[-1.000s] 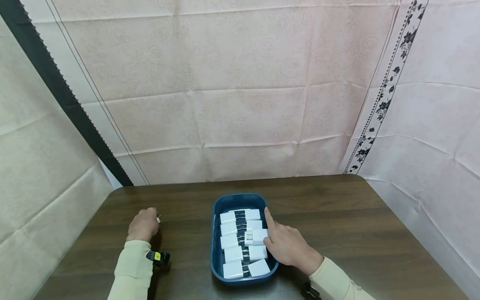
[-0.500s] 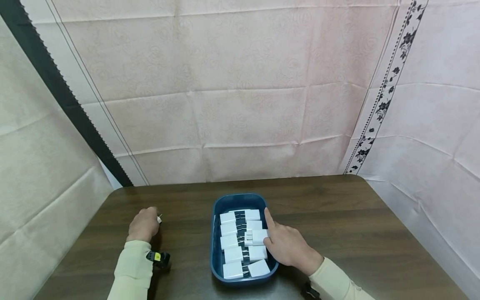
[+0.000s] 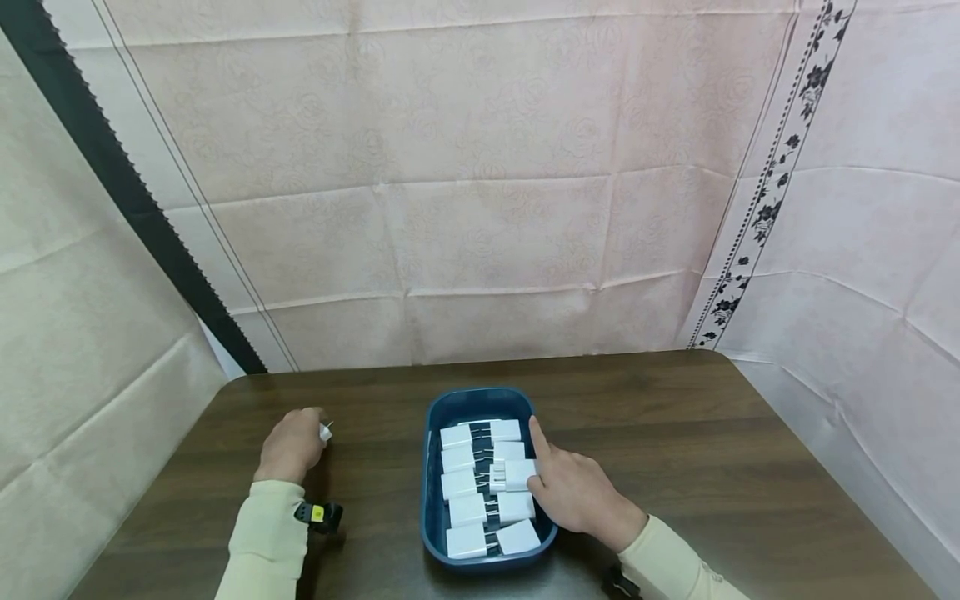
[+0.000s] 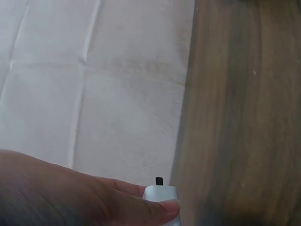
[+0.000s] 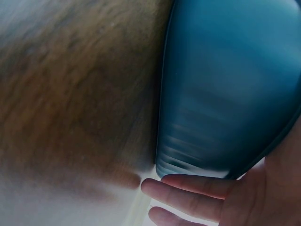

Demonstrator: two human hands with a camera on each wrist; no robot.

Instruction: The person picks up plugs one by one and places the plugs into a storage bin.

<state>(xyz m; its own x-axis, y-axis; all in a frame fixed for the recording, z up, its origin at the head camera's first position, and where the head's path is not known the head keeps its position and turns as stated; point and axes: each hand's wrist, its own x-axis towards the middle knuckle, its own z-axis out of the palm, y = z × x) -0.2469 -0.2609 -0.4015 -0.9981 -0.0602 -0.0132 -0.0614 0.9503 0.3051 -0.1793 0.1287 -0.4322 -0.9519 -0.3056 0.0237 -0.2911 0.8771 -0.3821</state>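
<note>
In the head view my left hand (image 3: 291, 444) is above the left part of the table. Between thumb and fingers it pinches a white plug-in charger (image 4: 161, 193), whose dark prong points away in the left wrist view. A blue tray (image 3: 480, 400) stands mid-table with two columns of white chargers (image 3: 467, 509), prongs facing inward. One charger (image 3: 517, 475) in the right column lies across the others. My right hand (image 3: 581, 492) holds the tray's right side: index finger along the rim, thumb over it, the other fingers against the outer wall (image 5: 225, 94).
The brown wooden table (image 3: 712, 467) extends on both sides of the tray. A pale cloth (image 3: 480, 208) hangs behind its far edge, with more cloth at the left and right. Black cameras (image 3: 321, 517) are strapped to the wrists.
My left hand has shifted slightly right and turned, so more of the white charger shows. The right hand and the tray have stayed where they were.
</note>
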